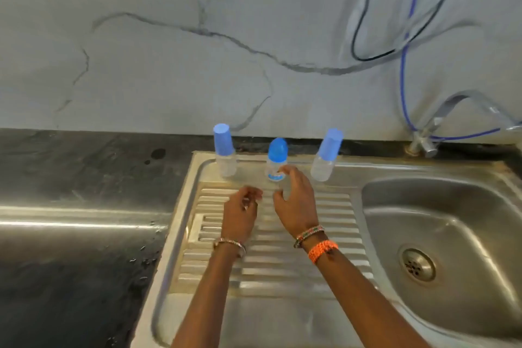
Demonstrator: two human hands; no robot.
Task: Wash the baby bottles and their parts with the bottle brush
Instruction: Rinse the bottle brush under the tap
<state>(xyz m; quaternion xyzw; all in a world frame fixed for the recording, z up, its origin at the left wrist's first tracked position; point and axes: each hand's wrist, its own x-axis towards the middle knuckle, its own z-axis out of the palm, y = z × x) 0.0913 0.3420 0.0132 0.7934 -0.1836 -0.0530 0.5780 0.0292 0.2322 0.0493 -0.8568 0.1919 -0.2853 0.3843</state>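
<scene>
Right now my right hand (293, 200) reaches over the ribbed drainboard (333, 237) with fingers spread wide, its fingertips touching the middle bottle (275, 161) but not closed round it. My left hand (240, 213) hovers over the drainboard with fingers loosely curled, holding nothing. All three blue-capped bottles stand along the drainboard's far edge, the left bottle (225, 150) and the right bottle (326, 155) flanking the middle one.

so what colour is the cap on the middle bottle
Blue, a rounded dome cap on the middle bottle; head view.
</scene>
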